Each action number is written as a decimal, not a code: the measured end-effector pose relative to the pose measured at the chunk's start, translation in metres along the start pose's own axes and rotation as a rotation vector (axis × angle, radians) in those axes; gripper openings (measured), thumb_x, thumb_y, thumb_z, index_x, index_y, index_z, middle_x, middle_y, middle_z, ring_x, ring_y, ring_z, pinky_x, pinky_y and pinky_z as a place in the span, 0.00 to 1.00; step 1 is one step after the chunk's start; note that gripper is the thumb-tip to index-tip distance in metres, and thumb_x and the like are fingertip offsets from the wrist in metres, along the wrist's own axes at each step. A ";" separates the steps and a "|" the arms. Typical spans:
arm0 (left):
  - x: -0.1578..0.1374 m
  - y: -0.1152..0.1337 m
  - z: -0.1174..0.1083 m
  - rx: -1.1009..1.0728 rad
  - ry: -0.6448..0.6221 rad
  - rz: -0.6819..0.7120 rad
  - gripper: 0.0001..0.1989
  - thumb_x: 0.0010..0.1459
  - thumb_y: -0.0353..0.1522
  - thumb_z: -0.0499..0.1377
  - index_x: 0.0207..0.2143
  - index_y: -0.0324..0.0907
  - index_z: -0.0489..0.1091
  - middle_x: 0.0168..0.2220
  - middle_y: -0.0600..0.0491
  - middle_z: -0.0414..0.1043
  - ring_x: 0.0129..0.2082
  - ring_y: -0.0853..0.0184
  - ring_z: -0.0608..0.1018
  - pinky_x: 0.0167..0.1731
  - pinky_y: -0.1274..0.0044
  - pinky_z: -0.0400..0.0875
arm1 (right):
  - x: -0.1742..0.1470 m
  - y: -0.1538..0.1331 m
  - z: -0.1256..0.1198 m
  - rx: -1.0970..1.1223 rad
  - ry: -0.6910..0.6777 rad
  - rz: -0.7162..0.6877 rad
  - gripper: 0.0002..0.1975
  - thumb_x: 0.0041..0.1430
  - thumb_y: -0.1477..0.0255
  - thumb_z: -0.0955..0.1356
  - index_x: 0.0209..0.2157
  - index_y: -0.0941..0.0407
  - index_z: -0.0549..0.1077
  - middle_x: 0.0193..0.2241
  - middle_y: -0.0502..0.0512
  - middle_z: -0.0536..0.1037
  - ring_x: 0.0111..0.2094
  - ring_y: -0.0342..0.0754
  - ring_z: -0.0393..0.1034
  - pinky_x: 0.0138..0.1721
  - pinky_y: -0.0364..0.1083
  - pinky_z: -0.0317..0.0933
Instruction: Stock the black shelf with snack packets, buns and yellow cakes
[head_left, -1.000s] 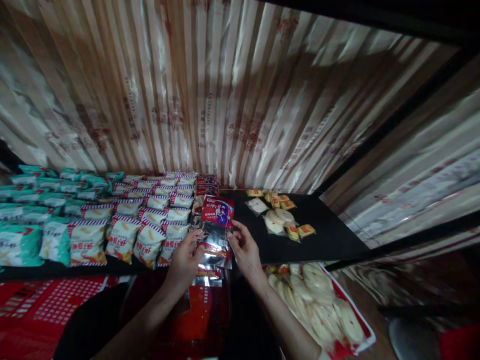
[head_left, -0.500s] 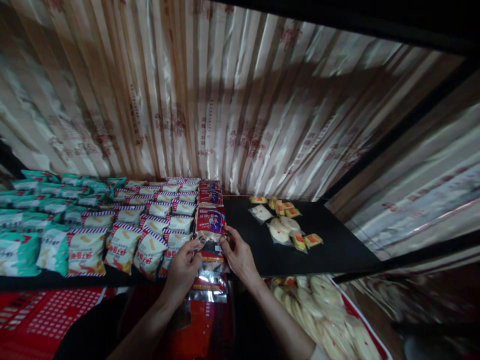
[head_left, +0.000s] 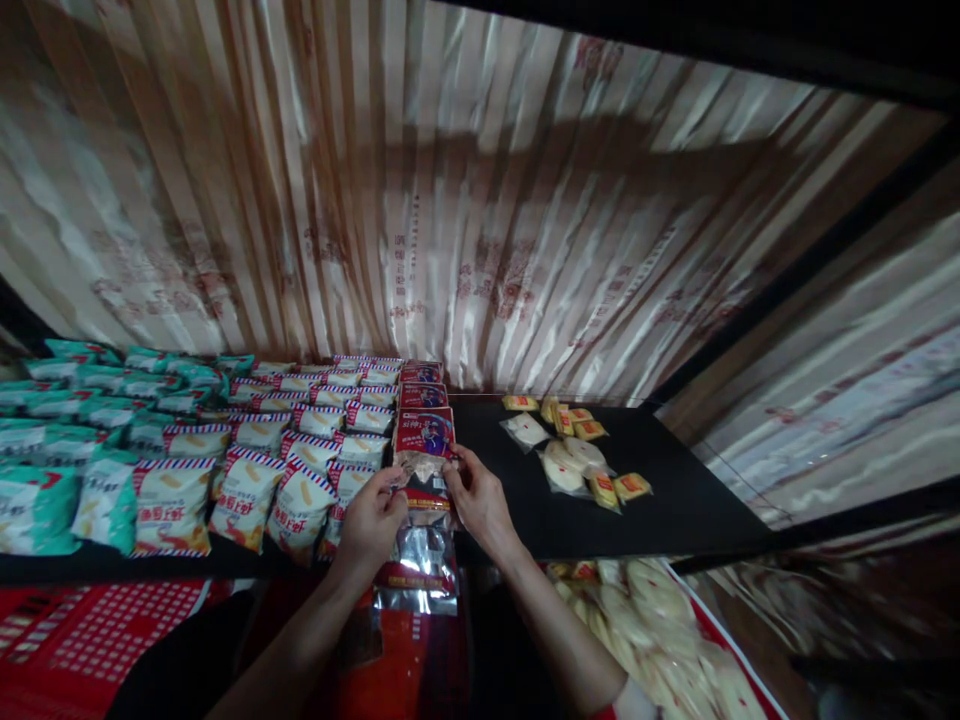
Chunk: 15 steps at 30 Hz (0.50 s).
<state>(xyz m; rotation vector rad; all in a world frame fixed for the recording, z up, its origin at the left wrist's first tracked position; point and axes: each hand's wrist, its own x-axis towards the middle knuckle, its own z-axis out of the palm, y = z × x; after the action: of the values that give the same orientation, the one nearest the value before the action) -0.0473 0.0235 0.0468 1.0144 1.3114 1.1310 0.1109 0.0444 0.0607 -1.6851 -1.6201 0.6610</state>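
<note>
My left hand (head_left: 373, 520) and my right hand (head_left: 480, 505) each pinch one side of a dark red snack packet (head_left: 426, 432) with a clear window near its lower end. It leans at the front of a column of matching packets (head_left: 422, 394) running back along the shelf. Below my fingers, more shiny packets with clear windows (head_left: 415, 575) overlap and hang past the shelf's front edge. White snack bags with red-and-blue striped edges (head_left: 302, 505) stand close to the left of my left hand.
Teal bags (head_left: 109, 500) stand in rows at far left on the black shelf (head_left: 517, 520). Wrapped pale round wafers (head_left: 574, 465) and small yellow packets (head_left: 632, 486) lie at right. Below are a red basket (head_left: 105, 630) and a crate of wrapped wafers (head_left: 660, 630). A wrinkled printed sheet (head_left: 450, 200) hangs behind.
The red packet in my hands has shifted slightly toward the back, against the packets behind it. Both hands keep their pinch, and the view has shifted a little.
</note>
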 end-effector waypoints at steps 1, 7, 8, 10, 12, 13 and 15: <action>0.001 0.000 0.000 0.004 0.006 -0.007 0.21 0.45 0.36 0.57 0.43 0.38 0.67 0.29 0.51 0.77 0.26 0.66 0.77 0.27 0.77 0.71 | 0.000 0.000 0.000 -0.040 -0.007 0.001 0.22 0.59 0.63 0.60 0.51 0.59 0.67 0.32 0.55 0.77 0.32 0.48 0.72 0.36 0.45 0.63; 0.006 -0.015 0.000 0.036 0.074 0.083 0.16 0.46 0.32 0.57 0.40 0.39 0.69 0.42 0.47 0.76 0.39 0.65 0.78 0.40 0.75 0.72 | -0.006 0.002 0.002 -0.328 0.044 -0.047 0.21 0.59 0.62 0.61 0.51 0.54 0.69 0.39 0.57 0.74 0.40 0.51 0.70 0.39 0.47 0.64; 0.007 -0.020 -0.001 0.048 0.073 0.101 0.16 0.47 0.32 0.57 0.41 0.39 0.68 0.43 0.47 0.75 0.41 0.64 0.78 0.42 0.75 0.72 | -0.007 0.002 0.002 -0.360 0.076 -0.070 0.20 0.59 0.62 0.61 0.50 0.53 0.70 0.40 0.57 0.73 0.41 0.51 0.70 0.39 0.48 0.65; 0.008 -0.029 -0.002 0.070 0.078 0.134 0.17 0.47 0.32 0.57 0.42 0.39 0.68 0.44 0.47 0.75 0.43 0.64 0.77 0.44 0.74 0.71 | -0.006 -0.001 0.001 -0.404 0.151 -0.156 0.19 0.58 0.63 0.62 0.49 0.54 0.71 0.44 0.59 0.71 0.45 0.53 0.66 0.42 0.49 0.64; 0.008 -0.035 -0.002 0.090 0.090 0.157 0.18 0.48 0.32 0.57 0.43 0.40 0.68 0.44 0.47 0.75 0.43 0.64 0.77 0.44 0.74 0.71 | -0.001 -0.005 0.002 -0.429 0.199 -0.276 0.18 0.58 0.64 0.62 0.48 0.55 0.71 0.48 0.60 0.68 0.50 0.54 0.62 0.48 0.51 0.62; 0.008 -0.036 -0.002 0.098 0.100 0.161 0.18 0.48 0.32 0.57 0.43 0.40 0.68 0.43 0.47 0.75 0.42 0.64 0.77 0.43 0.73 0.71 | 0.004 -0.008 0.003 -0.439 0.197 -0.337 0.18 0.59 0.65 0.62 0.49 0.56 0.71 0.50 0.60 0.68 0.52 0.54 0.60 0.51 0.52 0.59; 0.007 -0.035 -0.001 0.109 0.120 0.159 0.17 0.47 0.32 0.58 0.43 0.41 0.69 0.42 0.48 0.75 0.41 0.64 0.77 0.42 0.73 0.72 | 0.015 -0.015 0.006 -0.467 0.143 -0.421 0.20 0.60 0.66 0.61 0.51 0.57 0.69 0.53 0.60 0.66 0.56 0.55 0.55 0.55 0.53 0.54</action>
<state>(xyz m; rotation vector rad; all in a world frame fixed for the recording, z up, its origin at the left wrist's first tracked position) -0.0472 0.0240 0.0106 1.1623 1.4200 1.2682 0.0987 0.0594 0.0700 -1.5710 -2.0426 -0.0521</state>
